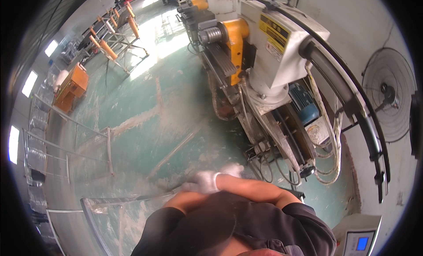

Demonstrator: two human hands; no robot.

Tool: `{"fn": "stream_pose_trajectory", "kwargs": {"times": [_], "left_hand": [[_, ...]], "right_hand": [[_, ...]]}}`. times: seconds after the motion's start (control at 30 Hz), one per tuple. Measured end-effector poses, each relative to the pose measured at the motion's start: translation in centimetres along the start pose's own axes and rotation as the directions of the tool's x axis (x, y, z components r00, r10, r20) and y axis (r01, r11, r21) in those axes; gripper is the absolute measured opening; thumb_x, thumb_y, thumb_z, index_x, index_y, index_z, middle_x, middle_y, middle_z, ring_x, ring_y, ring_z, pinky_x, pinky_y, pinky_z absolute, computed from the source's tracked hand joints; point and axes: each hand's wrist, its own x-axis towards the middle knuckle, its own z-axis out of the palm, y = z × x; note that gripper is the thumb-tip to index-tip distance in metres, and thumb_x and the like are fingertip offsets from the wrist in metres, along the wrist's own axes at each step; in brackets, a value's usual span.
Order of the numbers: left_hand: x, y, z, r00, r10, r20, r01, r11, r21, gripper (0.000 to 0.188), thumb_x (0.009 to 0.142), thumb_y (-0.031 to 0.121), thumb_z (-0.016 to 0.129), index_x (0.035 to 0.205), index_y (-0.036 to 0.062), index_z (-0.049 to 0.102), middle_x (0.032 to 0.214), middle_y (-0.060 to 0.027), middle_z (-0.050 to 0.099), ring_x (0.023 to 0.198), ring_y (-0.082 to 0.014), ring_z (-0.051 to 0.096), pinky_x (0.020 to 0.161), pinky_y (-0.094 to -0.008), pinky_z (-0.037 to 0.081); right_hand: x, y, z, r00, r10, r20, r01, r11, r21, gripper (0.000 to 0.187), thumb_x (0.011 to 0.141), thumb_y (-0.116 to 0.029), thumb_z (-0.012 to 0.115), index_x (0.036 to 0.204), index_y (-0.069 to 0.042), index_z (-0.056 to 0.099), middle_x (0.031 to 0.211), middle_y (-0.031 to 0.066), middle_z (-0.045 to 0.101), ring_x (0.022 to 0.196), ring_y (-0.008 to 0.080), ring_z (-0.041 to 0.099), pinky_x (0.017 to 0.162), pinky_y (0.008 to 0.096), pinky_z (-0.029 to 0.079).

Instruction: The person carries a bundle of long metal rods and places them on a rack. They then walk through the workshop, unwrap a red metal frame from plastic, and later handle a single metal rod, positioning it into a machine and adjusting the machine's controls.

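Both of my hands wear white work gloves and are close together in front of my chest, with my forearms crossing. My right hand (203,181) points left, its cuff plain at the wrist, and its fingers are smeared by motion. Just beyond my right forearm a blurred patch of white glove (232,169) seems to be my left hand; the forearm hides most of it. Whether either hand holds anything cannot be made out. A thin grey metal frame (90,214) lies to the left, and one of its rails runs toward my right hand.
To the right stands a white and orange machine (273,40) with a blue motor (304,102), hoses and a long dark arm. A wall fan (387,93) is beyond it. Racks with orange rollers (109,49), a wooden desk (72,86) and metal frames (109,150) stand left.
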Motion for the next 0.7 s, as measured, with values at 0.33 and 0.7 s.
{"fn": "stream_pose_trajectory", "kwargs": {"times": [0.33, 0.7], "left_hand": [[4.5, -11.8, -11.9, 0.998, 0.022, 0.064, -0.018, 0.998, -0.059, 0.032, 0.095, 0.031, 0.071, 0.117, 0.0115, 0.083, 0.116, -0.0186, 0.083, 0.105, -0.0436, 0.079, 0.088, -0.0547, 0.062], [3.6, -47.2, -24.8, 0.986, -0.167, -0.014, 0.167, 0.986, 0.021, 0.060, 0.107, 0.055, 0.064, 0.140, 0.0063, 0.077, 0.132, -0.0242, 0.081, 0.125, -0.0404, 0.077, 0.106, -0.0501, 0.060]], "right_hand": [[13.5, -1.5, -8.9, 0.987, -0.014, 0.161, 0.032, 0.993, -0.112, 0.062, 0.115, -0.061, 0.051, 0.130, -0.010, 0.083, 0.127, 0.0246, 0.081, 0.125, 0.0460, 0.073, 0.113, 0.0510, 0.053], [34.8, 0.8, -22.5, 0.974, 0.088, -0.208, -0.150, 0.939, -0.310, 0.043, 0.104, -0.047, 0.071, 0.127, -0.011, 0.079, 0.125, 0.0209, 0.080, 0.119, 0.0446, 0.075, 0.103, 0.0532, 0.057]]}}
